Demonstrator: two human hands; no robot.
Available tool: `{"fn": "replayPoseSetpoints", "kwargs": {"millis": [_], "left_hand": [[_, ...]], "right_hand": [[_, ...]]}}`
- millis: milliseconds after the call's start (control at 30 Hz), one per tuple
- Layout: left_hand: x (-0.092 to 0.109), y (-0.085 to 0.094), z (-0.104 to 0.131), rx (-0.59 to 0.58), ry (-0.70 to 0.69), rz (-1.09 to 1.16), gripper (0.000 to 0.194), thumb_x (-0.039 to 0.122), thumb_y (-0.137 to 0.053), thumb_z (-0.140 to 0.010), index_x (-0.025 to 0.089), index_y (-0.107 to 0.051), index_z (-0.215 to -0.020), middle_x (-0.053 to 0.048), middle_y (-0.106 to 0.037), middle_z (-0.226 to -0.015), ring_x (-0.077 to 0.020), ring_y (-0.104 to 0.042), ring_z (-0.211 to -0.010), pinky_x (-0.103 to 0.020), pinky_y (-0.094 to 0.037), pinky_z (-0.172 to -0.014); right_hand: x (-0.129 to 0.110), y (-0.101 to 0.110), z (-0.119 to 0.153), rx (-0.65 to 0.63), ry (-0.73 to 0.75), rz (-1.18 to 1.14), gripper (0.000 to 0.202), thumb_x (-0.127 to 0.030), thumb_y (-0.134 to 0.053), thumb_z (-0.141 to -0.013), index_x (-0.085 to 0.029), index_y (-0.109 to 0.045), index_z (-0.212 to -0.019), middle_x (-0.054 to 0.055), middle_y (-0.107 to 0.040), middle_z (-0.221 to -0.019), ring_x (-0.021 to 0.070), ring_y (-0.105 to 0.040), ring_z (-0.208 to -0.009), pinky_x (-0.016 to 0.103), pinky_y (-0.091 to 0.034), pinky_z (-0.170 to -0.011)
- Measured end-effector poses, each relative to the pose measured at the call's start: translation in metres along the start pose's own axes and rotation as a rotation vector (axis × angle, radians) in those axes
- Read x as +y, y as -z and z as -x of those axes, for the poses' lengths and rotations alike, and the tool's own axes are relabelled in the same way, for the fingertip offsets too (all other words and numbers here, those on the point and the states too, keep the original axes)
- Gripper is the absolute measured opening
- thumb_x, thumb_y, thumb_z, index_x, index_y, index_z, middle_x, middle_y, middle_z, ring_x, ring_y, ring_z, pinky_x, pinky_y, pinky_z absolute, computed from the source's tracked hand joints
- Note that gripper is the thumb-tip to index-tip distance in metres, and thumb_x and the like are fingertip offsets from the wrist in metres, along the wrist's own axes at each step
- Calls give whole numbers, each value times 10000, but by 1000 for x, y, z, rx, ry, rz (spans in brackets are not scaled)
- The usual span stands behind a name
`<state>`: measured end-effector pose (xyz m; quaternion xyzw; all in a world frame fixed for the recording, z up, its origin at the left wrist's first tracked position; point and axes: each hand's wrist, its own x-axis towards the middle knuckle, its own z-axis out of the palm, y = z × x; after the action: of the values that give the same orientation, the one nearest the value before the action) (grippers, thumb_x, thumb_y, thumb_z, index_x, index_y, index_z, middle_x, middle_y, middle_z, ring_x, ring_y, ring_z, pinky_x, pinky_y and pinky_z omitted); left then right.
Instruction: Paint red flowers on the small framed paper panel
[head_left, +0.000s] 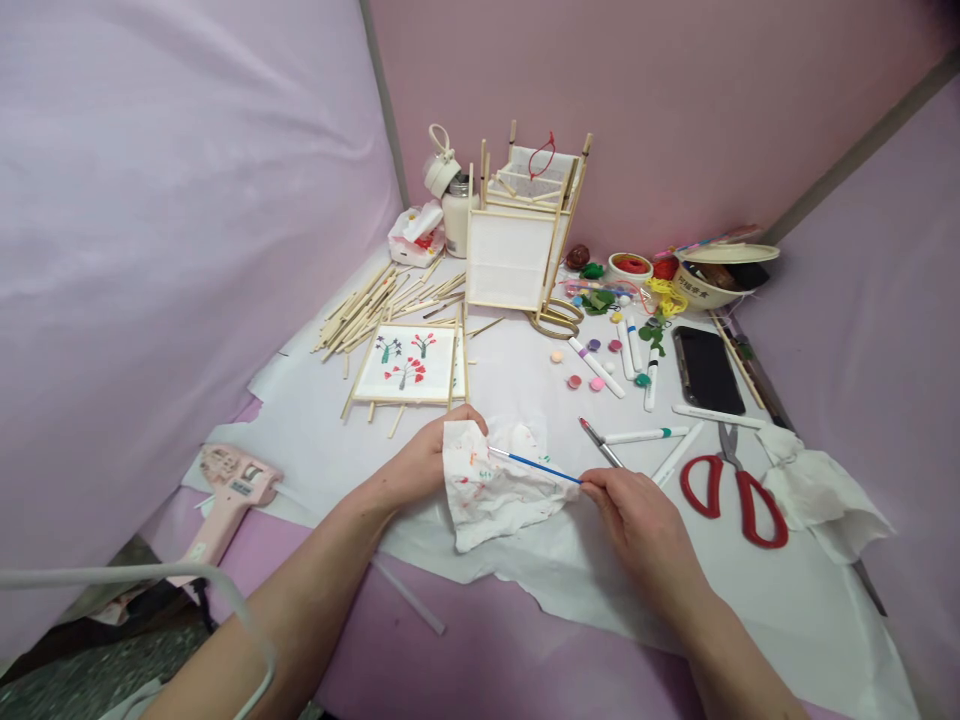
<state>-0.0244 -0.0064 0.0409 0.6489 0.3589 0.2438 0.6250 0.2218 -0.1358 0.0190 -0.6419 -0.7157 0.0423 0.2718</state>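
A crumpled white tissue [487, 510] with red, orange and green paint marks hangs from my left hand [454, 440], whose fingers are closed on its upper edge and partly hidden behind it. My right hand [637, 510] pinches the end of a thin blue paintbrush [536, 464]. The brush slants up to the left, and its tip lies against the tissue. Just beyond my left hand is a small wooden-framed white panel [409, 365] painted with red and purple flowers. Behind stands a larger stick frame [510, 258] with white panels and a red cord loop.
A pink glue gun [232, 490] lies at the left. Many wooden sticks [360, 310] are piled behind the panel. On the right are red-handled scissors [731, 485], a phone [707, 370], markers [596, 367], small paint pots and a bowl [712, 290]. A bottle [456, 220] stands at the back.
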Motion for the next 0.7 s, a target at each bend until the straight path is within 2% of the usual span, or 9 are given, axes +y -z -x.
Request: {"fn": "replayPoseSetpoints", "kwargs": {"millis": [233,333,467,700], "left_hand": [[-4,4,-2,129,27,129,227,157,-708,-675,189,-576,-857,29,-570,-807,-123,-518,-693,-224,-400,-638],[-7,-1,-3,147,42,216,237,152,-729,-666,183,-595,-860,15,-613,-835,-135,-551,-719,-233,-427,-649],[-11,-8,-5,179,44,352,260,132,-757,-625,179,-598,-825,31,-619,-765,-125,-549,-669,-225,-434,-610],[-12,-21,-6,293,66,515,298,131,-779,-568,185,-557,-760,37,-649,-753,-129,-590,-648,-229,-447,-590]], "right_hand": [[10,4,2,96,-77,-24,188,-310,-451,-988,-216,-599,-920,7,-651,-746,166,-608,-703,293,-455,-659],[9,4,2,98,-71,-49,171,-303,-454,-987,-219,-591,-931,4,-646,-759,163,-609,-717,290,-458,-667],[6,3,1,95,-74,-71,153,-307,-469,-982,-222,-587,-933,4,-655,-767,165,-617,-720,295,-465,-670],[6,-1,2,71,-91,-83,142,-311,-487,-971,-230,-596,-930,14,-679,-809,172,-633,-739,305,-480,-683]]}}
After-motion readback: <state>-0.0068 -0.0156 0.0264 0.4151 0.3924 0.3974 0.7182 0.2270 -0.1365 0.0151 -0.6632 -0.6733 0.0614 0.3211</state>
